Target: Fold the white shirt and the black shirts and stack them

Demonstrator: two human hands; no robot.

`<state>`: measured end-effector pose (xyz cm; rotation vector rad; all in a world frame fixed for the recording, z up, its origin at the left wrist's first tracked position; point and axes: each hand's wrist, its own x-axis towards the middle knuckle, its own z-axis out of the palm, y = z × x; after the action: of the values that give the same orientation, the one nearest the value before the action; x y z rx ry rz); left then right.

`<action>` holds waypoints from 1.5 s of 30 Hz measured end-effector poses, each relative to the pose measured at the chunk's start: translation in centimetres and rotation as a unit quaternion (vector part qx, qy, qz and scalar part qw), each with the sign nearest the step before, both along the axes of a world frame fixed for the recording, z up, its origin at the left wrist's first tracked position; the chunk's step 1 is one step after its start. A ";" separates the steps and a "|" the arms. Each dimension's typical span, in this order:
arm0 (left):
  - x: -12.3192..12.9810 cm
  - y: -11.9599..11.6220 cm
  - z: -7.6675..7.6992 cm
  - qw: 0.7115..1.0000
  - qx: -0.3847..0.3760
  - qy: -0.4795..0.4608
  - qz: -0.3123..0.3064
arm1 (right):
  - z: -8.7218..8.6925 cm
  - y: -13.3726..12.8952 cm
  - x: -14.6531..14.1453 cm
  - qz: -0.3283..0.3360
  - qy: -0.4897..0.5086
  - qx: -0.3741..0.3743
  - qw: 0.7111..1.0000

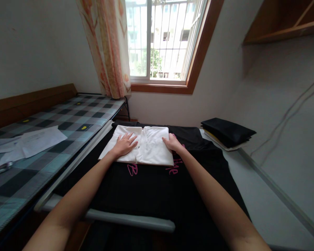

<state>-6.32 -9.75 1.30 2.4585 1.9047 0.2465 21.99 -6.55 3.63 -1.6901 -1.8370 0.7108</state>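
Note:
A white folded cloth (155,150), seemingly a garment, lies flat on a black T-shirt (141,191) with pink lettering. A seam or gap runs down the middle of the white cloth. My left hand (125,143) rests flat on its left half with the fingers spread. At the right edge, my right hand (172,142) pinches the white cloth between thumb and fingers. The black T-shirt is spread over the table, and part of its lettering is hidden under the white cloth.
On the right of the table (240,174) sits a stack of folded dark cloth or bags (227,132), near the wall. To the left is a bed with a checked mattress (94,108) and loose papers (34,143). A curtain (112,52) hangs beside the barred window.

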 end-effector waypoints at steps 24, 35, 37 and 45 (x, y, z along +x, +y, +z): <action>0.8 -1.1 0.7 1.000 -0.002 0.000 -0.030 | -0.2 1.9 6.7 -0.009 -0.061 -0.034 0.998; 1.0 -1.4 1.1 0.991 0.070 -0.040 0.107 | 0.9 0.0 5.6 -0.051 -0.275 -0.090 0.956; 0.1 -1.1 1.4 0.977 0.081 -0.062 0.185 | 0.8 -0.6 5.0 -0.048 -0.297 -0.070 0.951; -3.0 0.6 1.9 0.943 -0.078 -0.127 0.296 | 0.2 -2.0 4.3 -0.086 -0.294 -0.037 0.951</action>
<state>-9.29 -9.15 3.16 1.6061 2.3714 0.3775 26.29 -8.50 3.79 -2.2542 -2.0141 0.2086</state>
